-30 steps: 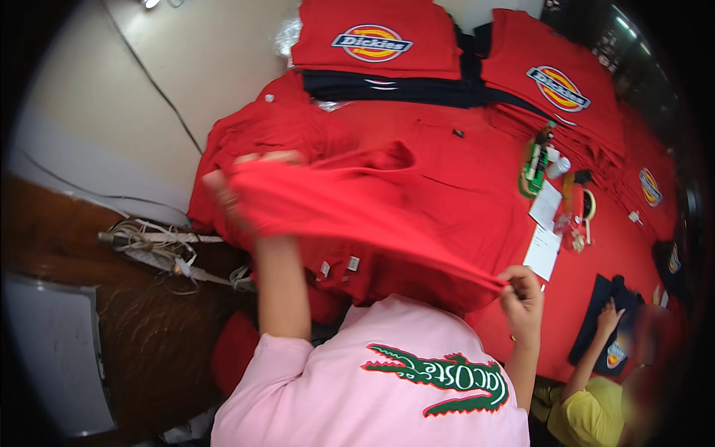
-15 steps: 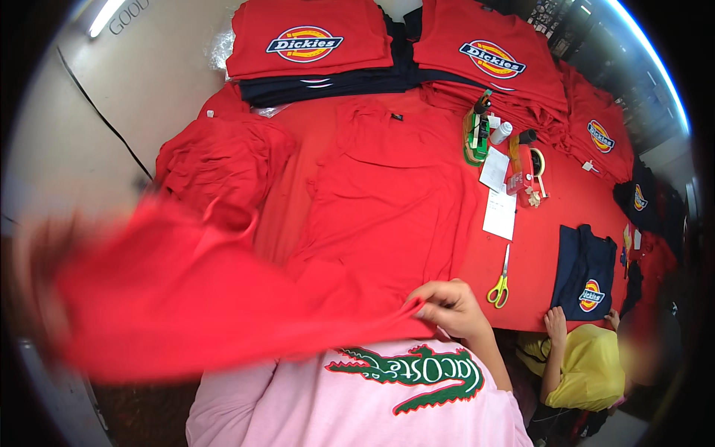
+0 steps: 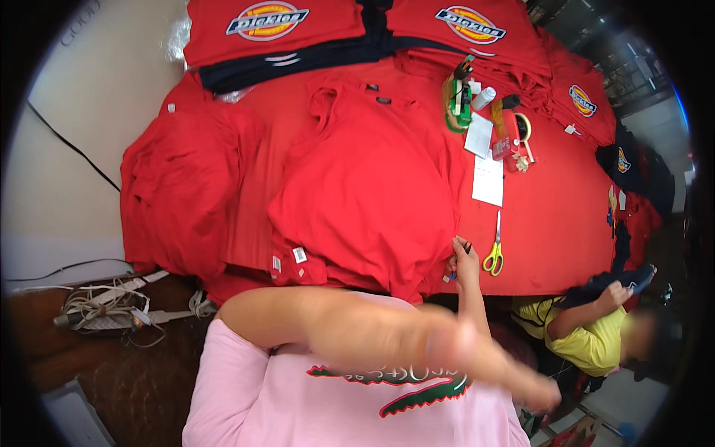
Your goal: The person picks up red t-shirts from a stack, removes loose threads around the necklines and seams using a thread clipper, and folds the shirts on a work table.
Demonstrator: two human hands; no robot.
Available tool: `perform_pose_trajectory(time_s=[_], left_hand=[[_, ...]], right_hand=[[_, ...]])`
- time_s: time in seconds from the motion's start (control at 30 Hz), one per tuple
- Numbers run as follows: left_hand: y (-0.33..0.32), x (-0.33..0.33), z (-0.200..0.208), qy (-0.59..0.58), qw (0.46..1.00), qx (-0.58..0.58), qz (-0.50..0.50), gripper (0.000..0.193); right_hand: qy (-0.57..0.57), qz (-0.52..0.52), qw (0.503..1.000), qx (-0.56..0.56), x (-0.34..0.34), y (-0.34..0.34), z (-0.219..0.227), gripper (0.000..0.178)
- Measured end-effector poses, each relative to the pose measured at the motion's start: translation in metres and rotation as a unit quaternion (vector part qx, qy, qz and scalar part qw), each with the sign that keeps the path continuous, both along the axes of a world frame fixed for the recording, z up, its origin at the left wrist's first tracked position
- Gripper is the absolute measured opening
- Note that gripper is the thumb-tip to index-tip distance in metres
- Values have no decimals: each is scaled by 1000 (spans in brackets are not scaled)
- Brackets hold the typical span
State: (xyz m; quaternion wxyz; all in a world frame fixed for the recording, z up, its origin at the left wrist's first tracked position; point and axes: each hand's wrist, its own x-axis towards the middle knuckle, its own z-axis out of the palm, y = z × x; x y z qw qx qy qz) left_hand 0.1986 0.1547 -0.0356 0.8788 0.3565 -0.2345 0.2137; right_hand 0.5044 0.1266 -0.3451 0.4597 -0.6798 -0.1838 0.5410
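Observation:
A red T-shirt lies spread and rumpled on the red-covered table, its neck toward the far side and white labels at its near left edge. My right hand is at the shirt's near right edge, fingers pinched together. A small dark bit and a blue bit show at these fingers, too small to name. Across my chest reaches my left forearm, and my left hand is off the table edge at the right, its fingers smeared by motion. Close to my right hand lie yellow-handled scissors.
A red garment heap sits left. Folded red shirts and navy ones line the back. Tape dispensers, green and red, stand by white papers. Right, a yellow-clad person handles navy cloth. Tangled cables lie low left.
The red shirt, lifted and blurred before, now lies on the table. My left hand has swung from the far left across my body to the right. The person in yellow has raised the navy garment.

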Motion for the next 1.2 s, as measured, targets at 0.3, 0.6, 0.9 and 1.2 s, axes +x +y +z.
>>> perform_pose_trajectory(time_s=[0.3,0.6,0.9,1.2], left_hand=[[-24,-69,14,-63,986,150,-27,90],[6,-176,-73,203,796,92,563,77],[55,-191,-312,656,452,-71,601,54],[4,-246,-234,312,712,-276,565,28]], right_hand=[[-31,0,999,-8,-8,-1,-26,16],[-6,-65,998,0,-14,-7,-24,31],[62,-13,996,63,-39,-17,11,22],[47,-120,975,182,26,-50,115,19]])
